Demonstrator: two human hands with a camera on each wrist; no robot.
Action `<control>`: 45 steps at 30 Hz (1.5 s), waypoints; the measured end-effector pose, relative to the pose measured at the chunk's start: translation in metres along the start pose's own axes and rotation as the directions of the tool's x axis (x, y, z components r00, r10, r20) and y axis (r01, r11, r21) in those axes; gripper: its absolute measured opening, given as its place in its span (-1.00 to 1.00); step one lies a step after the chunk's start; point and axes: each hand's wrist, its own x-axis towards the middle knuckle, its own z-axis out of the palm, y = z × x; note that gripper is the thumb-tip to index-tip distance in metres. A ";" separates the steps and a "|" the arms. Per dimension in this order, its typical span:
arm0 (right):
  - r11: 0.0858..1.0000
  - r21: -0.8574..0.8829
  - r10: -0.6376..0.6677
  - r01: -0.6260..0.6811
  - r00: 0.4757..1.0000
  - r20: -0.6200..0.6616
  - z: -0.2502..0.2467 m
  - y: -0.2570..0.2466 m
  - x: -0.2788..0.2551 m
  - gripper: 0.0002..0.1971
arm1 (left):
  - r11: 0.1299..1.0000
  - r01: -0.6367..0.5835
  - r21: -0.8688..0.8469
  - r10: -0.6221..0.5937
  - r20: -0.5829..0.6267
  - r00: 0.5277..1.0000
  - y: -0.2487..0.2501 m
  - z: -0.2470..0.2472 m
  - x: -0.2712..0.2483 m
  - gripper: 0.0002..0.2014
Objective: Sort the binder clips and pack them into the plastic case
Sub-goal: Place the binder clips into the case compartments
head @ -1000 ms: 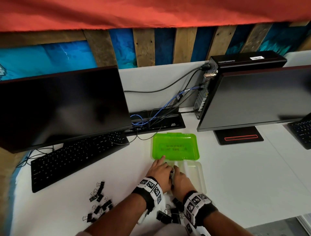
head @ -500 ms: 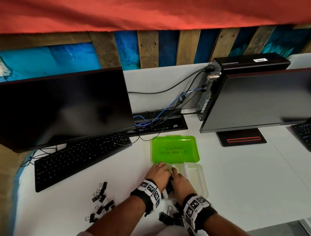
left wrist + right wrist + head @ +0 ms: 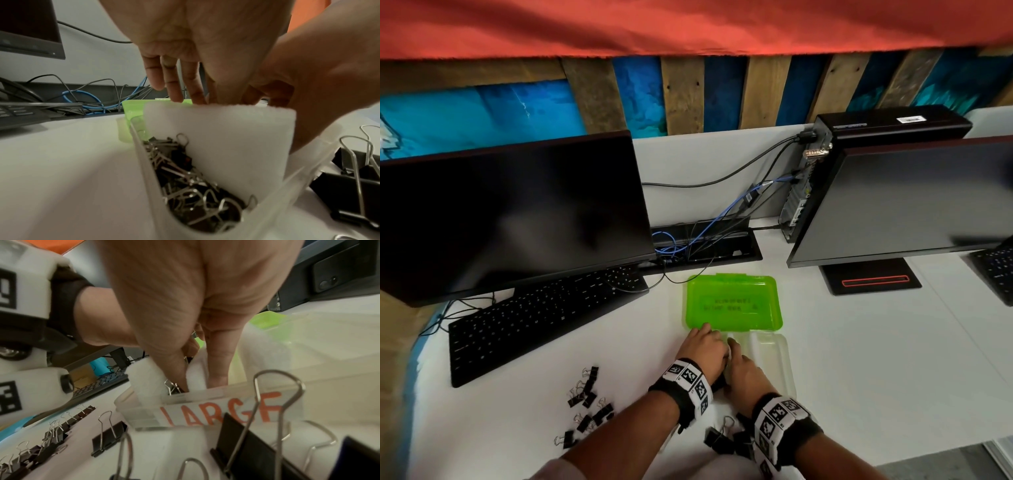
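The plastic case lies open, its clear base [image 3: 777, 363] in front of the green lid [image 3: 732, 301]. A white foam divider [image 3: 222, 142] stands inside it, with several small black binder clips [image 3: 185, 178] packed to its left. My left hand [image 3: 705, 349] reaches over that compartment, its straight fingers [image 3: 174, 84] touching the foam's far top edge. My right hand [image 3: 744, 373] pinches the foam divider [image 3: 195, 376] between thumb and finger. The front wall bears a red label reading LARGE [image 3: 222, 412]. Large clips [image 3: 722, 438] lie by my right wrist, small clips [image 3: 585, 404] to the left.
A black keyboard [image 3: 544, 318] and monitor [image 3: 510, 212] stand at the left, a second monitor [image 3: 911, 198] and computer box [image 3: 887, 120] at the right. Cables fill a tray [image 3: 705, 243] behind the lid. The table's front edge runs just below my forearms.
Both hands stay together at the left part of the case and shift only slightly. The loose clips on the table have not moved.
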 end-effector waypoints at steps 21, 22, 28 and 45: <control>0.995 -0.096 -0.009 0.013 0.999 0.037 0.006 -0.015 -0.003 -0.40 | 0.580 0.388 -0.716 -0.501 0.061 0.863 -0.046 0.023 -0.050 -0.91; 0.995 -0.101 -0.009 0.012 0.999 0.037 0.005 -0.015 -0.003 -0.43 | 0.560 0.389 -0.731 -0.504 0.072 0.861 -0.046 0.023 -0.052 -0.87; 0.995 -0.104 0.000 0.004 0.999 0.040 0.004 -0.015 -0.004 -0.32 | 0.636 0.356 -0.685 -0.464 0.030 0.885 -0.044 0.027 -0.050 -0.76; 0.954 -0.298 0.007 0.001 1.000 0.027 0.014 -0.008 0.009 -0.21 | 0.665 0.381 -0.643 -0.449 0.064 0.891 -0.040 0.025 -0.043 -0.63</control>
